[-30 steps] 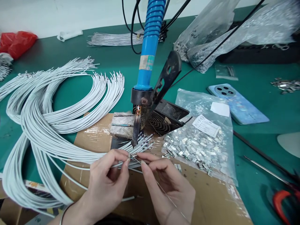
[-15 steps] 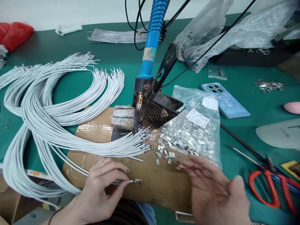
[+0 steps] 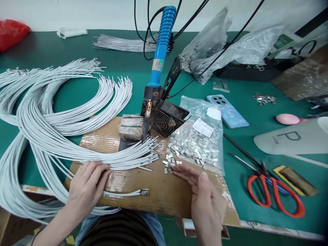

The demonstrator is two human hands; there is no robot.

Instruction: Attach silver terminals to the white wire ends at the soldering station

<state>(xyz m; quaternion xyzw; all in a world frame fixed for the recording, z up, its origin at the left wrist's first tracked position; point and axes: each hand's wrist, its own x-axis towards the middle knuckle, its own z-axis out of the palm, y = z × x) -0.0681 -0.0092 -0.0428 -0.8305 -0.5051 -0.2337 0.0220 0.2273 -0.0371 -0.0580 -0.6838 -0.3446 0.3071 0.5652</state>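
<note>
My left hand (image 3: 88, 182) rests at the lower edge of a bundle of white cables (image 3: 102, 157), its fingers drawn together on a cable there. Just below, a white cable with a metal connector (image 3: 145, 192) on its end lies on the brown cardboard (image 3: 164, 201). My right hand (image 3: 205, 194) reaches to several small loose metal connectors (image 3: 169, 160), fingers stretched out and thumb apart. Its fingertips are at the nearest connectors; whether one is touched is hidden. Behind the cable ends stands a blue-handled soldering iron (image 3: 160, 51), tip down in a black holder.
A plastic bag of connectors (image 3: 217, 153) lies behind my right hand, with a blue phone (image 3: 228, 111) beyond it. Red-handled scissors (image 3: 258, 191) lie at the right. Behind the iron is a black fan (image 3: 164, 123); coiled cables (image 3: 33, 112) cover the left side.
My left hand has let go of the cable with the connector, which now lies on the cardboard, and moved up-left to the bundle. My right hand has moved left to the loose connectors.
</note>
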